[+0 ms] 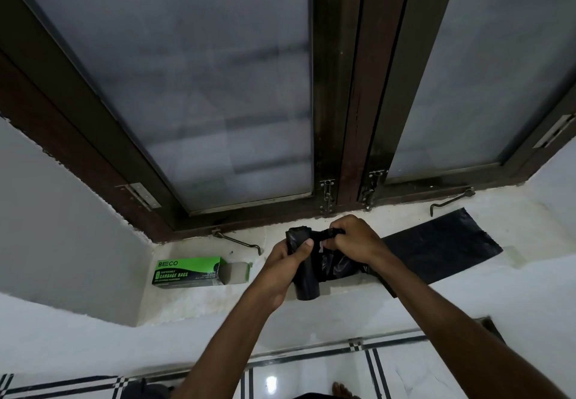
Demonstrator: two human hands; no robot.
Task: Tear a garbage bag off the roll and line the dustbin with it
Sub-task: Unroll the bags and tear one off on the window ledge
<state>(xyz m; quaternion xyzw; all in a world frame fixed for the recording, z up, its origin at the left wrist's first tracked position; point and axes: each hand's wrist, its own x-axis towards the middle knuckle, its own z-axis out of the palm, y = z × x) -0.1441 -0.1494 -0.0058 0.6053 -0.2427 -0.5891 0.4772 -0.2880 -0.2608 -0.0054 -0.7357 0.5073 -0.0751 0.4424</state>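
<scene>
Left hand: your left hand [288, 266] grips the black plastic garbage-bag roll [304, 277].
Right hand: your right hand [353, 247] pinches the unrolled black bag sheet [436, 250], trailing toward 3 o'clock.
Box: green-and-black cardboard garbage-bag box [190, 272], at 9 o'clock on the white sill [514, 211].

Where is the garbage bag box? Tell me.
In the head view, the green garbage bag box lies on the window sill, left of the left hand.

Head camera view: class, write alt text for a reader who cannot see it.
A person's left hand grips a black roll of plastic garbage bags while the right hand pinches the bag material at its top, above a white window sill. An unrolled black strip lies to the right; an open green cardboard garbage-bag box lies to the left.
</scene>
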